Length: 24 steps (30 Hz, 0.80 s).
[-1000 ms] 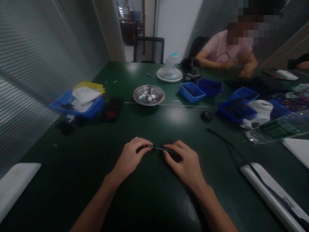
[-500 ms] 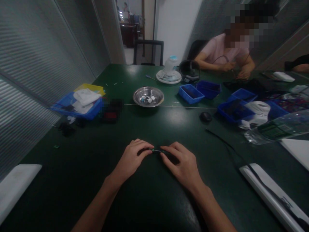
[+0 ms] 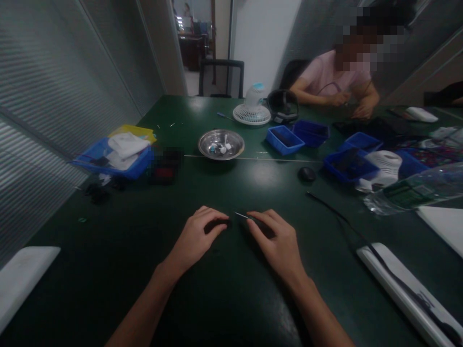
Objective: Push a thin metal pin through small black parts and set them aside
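Low over the dark green table, my right hand (image 3: 277, 236) pinches a small screwdriver (image 3: 241, 215). Its thin bright shaft points left, and its handle is mostly hidden by the fingers. Facing it, my left hand (image 3: 202, 229) has thumb and fingertips brought together around something small and dark, too dim to make out. A short gap separates the shaft's tip from the left fingertips. Ahead of both hands stands a shiny metal bowl (image 3: 202, 148) with small white and blue pieces in it.
Left sits a blue tray (image 3: 139, 166) with white cloth. Blue bins (image 3: 284, 148), a mouse (image 3: 307, 174), a bottle (image 3: 415, 190) and a black cable (image 3: 331, 208) lie to the right. A white fan part (image 3: 252, 114) stands far back. Another person (image 3: 336, 82) sits opposite.
The screwdriver's shaft has drawn away from the left fingertips, and its tip now angles up and left. My hands are slightly farther apart.
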Each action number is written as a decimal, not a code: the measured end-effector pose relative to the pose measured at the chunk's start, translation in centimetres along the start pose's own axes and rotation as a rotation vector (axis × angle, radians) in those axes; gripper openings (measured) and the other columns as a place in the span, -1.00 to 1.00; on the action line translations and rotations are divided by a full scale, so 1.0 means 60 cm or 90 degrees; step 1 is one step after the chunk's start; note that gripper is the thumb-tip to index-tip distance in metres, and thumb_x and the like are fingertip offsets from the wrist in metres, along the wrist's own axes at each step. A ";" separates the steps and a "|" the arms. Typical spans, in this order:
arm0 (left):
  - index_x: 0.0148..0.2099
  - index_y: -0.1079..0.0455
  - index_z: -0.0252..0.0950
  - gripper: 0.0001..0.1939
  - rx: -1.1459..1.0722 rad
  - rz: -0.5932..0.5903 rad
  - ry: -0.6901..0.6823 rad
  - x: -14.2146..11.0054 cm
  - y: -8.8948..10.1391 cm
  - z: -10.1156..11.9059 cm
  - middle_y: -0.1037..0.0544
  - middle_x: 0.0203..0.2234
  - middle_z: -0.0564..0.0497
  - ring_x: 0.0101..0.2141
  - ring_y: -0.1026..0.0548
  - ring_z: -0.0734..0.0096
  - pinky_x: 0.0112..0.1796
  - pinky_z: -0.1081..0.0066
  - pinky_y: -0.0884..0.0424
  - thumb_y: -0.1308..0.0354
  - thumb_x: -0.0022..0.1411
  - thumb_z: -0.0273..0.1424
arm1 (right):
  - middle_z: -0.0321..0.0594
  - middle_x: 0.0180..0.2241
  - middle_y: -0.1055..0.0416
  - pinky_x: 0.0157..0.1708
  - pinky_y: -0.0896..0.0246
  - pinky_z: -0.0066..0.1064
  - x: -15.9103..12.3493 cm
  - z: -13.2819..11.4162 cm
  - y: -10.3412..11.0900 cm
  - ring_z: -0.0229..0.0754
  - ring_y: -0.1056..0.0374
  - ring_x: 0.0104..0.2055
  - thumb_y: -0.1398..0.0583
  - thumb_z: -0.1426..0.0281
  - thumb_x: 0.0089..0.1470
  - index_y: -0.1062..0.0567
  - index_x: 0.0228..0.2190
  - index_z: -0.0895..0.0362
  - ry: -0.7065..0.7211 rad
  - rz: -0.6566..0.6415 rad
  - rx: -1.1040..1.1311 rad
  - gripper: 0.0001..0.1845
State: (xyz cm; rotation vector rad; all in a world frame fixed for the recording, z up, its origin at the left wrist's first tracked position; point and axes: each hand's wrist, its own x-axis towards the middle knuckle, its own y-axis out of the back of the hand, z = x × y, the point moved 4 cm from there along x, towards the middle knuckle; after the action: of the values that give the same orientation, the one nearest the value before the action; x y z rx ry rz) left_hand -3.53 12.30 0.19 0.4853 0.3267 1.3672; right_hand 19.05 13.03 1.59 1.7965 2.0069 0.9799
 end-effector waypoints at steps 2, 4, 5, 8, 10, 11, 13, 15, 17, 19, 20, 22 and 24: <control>-0.04 -0.59 -0.12 -0.85 -0.001 -0.003 -0.009 -0.003 0.006 0.009 -0.62 -0.09 -0.01 -0.03 -0.53 0.22 0.03 0.17 -0.46 -0.23 0.39 -0.37 | -0.14 -0.18 -0.57 -0.30 -0.39 -0.29 0.001 0.006 0.003 -0.09 -0.50 -0.25 -0.20 0.14 0.35 -0.67 -0.07 0.01 -0.030 0.023 0.009 -0.68; -0.05 -0.58 -0.14 -0.86 -0.028 -0.008 -0.019 -0.012 0.013 0.021 -0.62 -0.10 -0.04 -0.04 -0.53 0.21 0.02 0.17 -0.47 -0.23 0.40 -0.36 | -0.14 -0.19 -0.58 -0.31 -0.38 -0.29 0.001 0.011 0.007 -0.08 -0.50 -0.26 -0.20 0.13 0.35 -0.68 -0.08 0.03 -0.052 0.047 0.024 -0.67; -0.05 -0.57 -0.16 -0.87 -0.045 -0.015 -0.028 -0.019 0.015 0.028 -0.61 -0.10 -0.06 -0.03 -0.53 0.20 0.02 0.17 -0.48 -0.23 0.40 -0.35 | -0.13 -0.20 -0.58 -0.32 -0.37 -0.29 0.001 0.013 0.008 -0.08 -0.50 -0.27 -0.20 0.12 0.35 -0.68 -0.09 0.03 -0.060 0.057 0.032 -0.66; -0.05 -0.54 -0.16 -0.89 -0.064 -0.074 -0.072 -0.053 0.013 0.047 -0.61 -0.08 -0.06 0.01 -0.51 0.21 0.06 0.18 -0.45 -0.23 0.41 -0.34 | -0.15 -0.22 -0.59 -0.32 -0.34 -0.30 0.002 0.016 0.009 -0.08 -0.49 -0.28 -0.21 0.12 0.33 -0.69 -0.13 0.04 -0.068 0.076 0.040 -0.66; -0.05 -0.52 -0.13 -0.90 -0.024 -0.137 -0.088 -0.079 0.006 0.050 -0.59 0.00 -0.04 0.09 -0.47 0.21 0.13 0.16 -0.40 -0.22 0.42 -0.35 | -0.17 -0.22 -0.59 -0.31 -0.33 -0.31 0.003 0.016 0.008 -0.09 -0.49 -0.28 -0.21 0.13 0.33 -0.69 -0.13 0.03 -0.067 0.081 0.038 -0.68; -0.04 -0.52 -0.12 -0.90 0.007 -0.160 -0.090 -0.090 0.003 0.048 -0.58 0.05 -0.02 0.14 -0.43 0.20 0.17 0.14 -0.37 -0.21 0.42 -0.36 | -0.17 -0.22 -0.59 -0.30 -0.33 -0.31 0.003 0.016 0.008 -0.09 -0.50 -0.27 -0.22 0.13 0.33 -0.69 -0.13 0.03 -0.067 0.083 0.037 -0.68; -0.02 -0.51 -0.09 -0.87 0.064 -0.181 -0.080 -0.108 0.002 0.039 -0.53 0.14 0.00 0.20 -0.38 0.19 0.21 0.11 -0.32 -0.19 0.43 -0.38 | -0.18 -0.21 -0.59 -0.28 -0.33 -0.31 0.004 0.015 0.006 -0.09 -0.50 -0.26 -0.21 0.13 0.33 -0.69 -0.12 0.03 -0.069 0.080 0.034 -0.68; 0.02 -0.51 -0.08 -0.83 0.094 -0.179 -0.068 -0.117 0.004 0.028 -0.55 0.12 0.00 0.18 -0.41 0.19 0.19 0.10 -0.34 -0.16 0.44 -0.38 | -0.17 -0.21 -0.59 -0.28 -0.33 -0.30 0.004 0.014 0.006 -0.09 -0.49 -0.26 -0.21 0.12 0.33 -0.69 -0.12 0.03 -0.070 0.075 0.029 -0.67; 0.05 -0.51 -0.07 -0.80 0.104 -0.174 -0.070 -0.121 0.007 0.021 -0.59 0.02 -0.01 0.09 -0.47 0.20 0.15 0.11 -0.38 -0.14 0.46 -0.38 | -0.16 -0.22 -0.60 -0.28 -0.34 -0.29 0.005 0.015 0.006 -0.08 -0.50 -0.27 -0.21 0.12 0.33 -0.69 -0.12 0.03 -0.071 0.076 0.023 -0.67; 0.05 -0.51 -0.08 -0.80 0.102 -0.172 -0.082 -0.123 0.008 0.020 -0.61 -0.04 -0.03 0.03 -0.50 0.20 0.12 0.13 -0.40 -0.13 0.46 -0.37 | -0.17 -0.22 -0.60 -0.26 -0.35 -0.29 0.005 0.016 0.006 -0.08 -0.50 -0.26 -0.21 0.12 0.33 -0.69 -0.12 0.02 -0.072 0.077 0.021 -0.67; 0.05 -0.52 -0.08 -0.80 0.100 -0.175 -0.083 -0.124 0.007 0.021 -0.61 -0.05 -0.03 0.02 -0.51 0.19 0.11 0.14 -0.41 -0.13 0.46 -0.37 | -0.17 -0.22 -0.60 -0.26 -0.36 -0.29 0.005 0.016 0.006 -0.08 -0.51 -0.26 -0.21 0.12 0.33 -0.69 -0.12 0.02 -0.072 0.075 0.020 -0.67; 0.09 -0.50 -0.06 -0.77 0.097 -0.179 -0.070 -0.126 0.004 0.026 -0.60 -0.03 -0.04 0.00 -0.51 0.18 0.09 0.14 -0.43 -0.12 0.46 -0.37 | -0.17 -0.21 -0.60 -0.26 -0.36 -0.28 0.004 0.017 0.005 -0.07 -0.51 -0.25 -0.20 0.11 0.34 -0.69 -0.11 0.02 -0.072 0.070 0.018 -0.66; 0.21 -0.43 -0.03 -0.67 0.097 -0.181 -0.040 -0.128 -0.001 0.031 -0.57 -0.01 -0.05 0.00 -0.50 0.18 0.09 0.12 -0.44 -0.10 0.46 -0.37 | -0.17 -0.21 -0.60 -0.26 -0.35 -0.28 0.003 0.015 0.004 -0.07 -0.51 -0.25 -0.20 0.11 0.34 -0.69 -0.11 0.02 -0.071 0.068 0.017 -0.66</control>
State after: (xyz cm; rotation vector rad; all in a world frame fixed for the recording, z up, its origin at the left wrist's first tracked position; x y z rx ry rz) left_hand -3.96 4.46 1.33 0.5831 0.4330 1.0539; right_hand 19.74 13.47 1.10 1.9451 1.8838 0.8660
